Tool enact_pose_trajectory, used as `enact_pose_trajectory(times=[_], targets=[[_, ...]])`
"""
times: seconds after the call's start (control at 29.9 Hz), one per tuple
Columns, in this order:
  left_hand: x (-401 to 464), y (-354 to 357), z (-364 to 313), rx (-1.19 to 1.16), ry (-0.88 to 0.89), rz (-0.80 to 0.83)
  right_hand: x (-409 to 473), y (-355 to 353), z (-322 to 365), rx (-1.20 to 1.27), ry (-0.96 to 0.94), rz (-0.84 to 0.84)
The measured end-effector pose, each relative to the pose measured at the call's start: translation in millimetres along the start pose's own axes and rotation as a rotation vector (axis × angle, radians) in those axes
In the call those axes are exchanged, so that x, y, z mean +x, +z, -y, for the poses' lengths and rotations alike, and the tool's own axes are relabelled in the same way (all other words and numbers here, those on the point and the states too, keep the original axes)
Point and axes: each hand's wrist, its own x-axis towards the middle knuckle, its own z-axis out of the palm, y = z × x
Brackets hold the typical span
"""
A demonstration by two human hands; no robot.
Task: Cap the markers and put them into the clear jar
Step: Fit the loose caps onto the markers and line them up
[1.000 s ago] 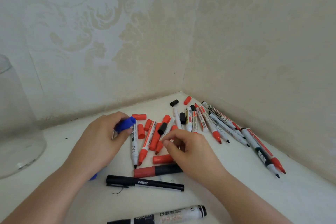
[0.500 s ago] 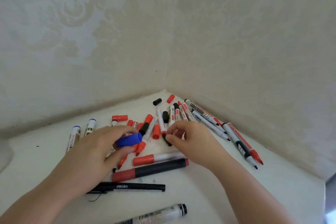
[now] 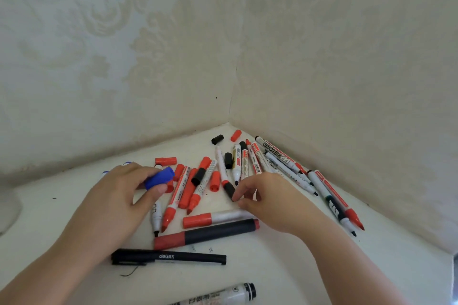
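Nearest the wearer, below both hands, a white-barrelled marker with a black cap [image 3: 223, 295] lies at the frame's bottom edge. Just beyond it, under the left wrist, lies a slim black capped pen with white lettering [image 3: 168, 257]. Both appear capped but not yet stowed.

Between the wrists lies a thick black marker with a dull red cap [image 3: 205, 233], and touching its far side a silver-barrelled marker with a bright red cap [image 3: 213, 218].

The left hand [image 3: 111, 203] grips a blue cylindrical cap [image 3: 159, 178] between thumb and fingers. The right hand [image 3: 270, 202], fingers curled, pinches at the black end [image 3: 229, 189] of a white marker [image 3: 221, 163]; whether it has a firm hold cannot be told.

Beyond the hands, loose red caps [image 3: 215, 181] and uncapped red-tipped markers [image 3: 177, 195] lie mixed; right of the right hand, several thin whiteboard markers [image 3: 285, 163] sit with bare tips.

The clear jar is barely in view, if at all, at the far-left edge. Judgement: early stage; most capping and all visible stowing remain.
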Motion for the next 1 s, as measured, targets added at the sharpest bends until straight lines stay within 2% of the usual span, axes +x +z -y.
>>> enact_pose_trajectory(times=[0.23,0.47,0.7,0.84,1.0], targets=[[1.4,-5.4,5.9,0.089,-0.098,-0.040,1.5,0.3,-1.2,0.007,0.018,0.003],[0.3,5.8,23.0,0.287,-0.045,0.057,3.3,5.2,-1.3,0.014,0.011,-0.031],[1.4,3.1,10.6,0.113,0.060,-0.016,2.4,9.3,8.6,0.034,-0.026,-0.108],[2.7,1.1,14.3,0.180,-0.036,-0.031,1.6,13.0,14.5,0.084,-0.047,-0.134],[3.5,0.5,17.1,0.216,-0.135,0.028,7.9,22.2,32.1,0.155,-0.114,-0.154]])
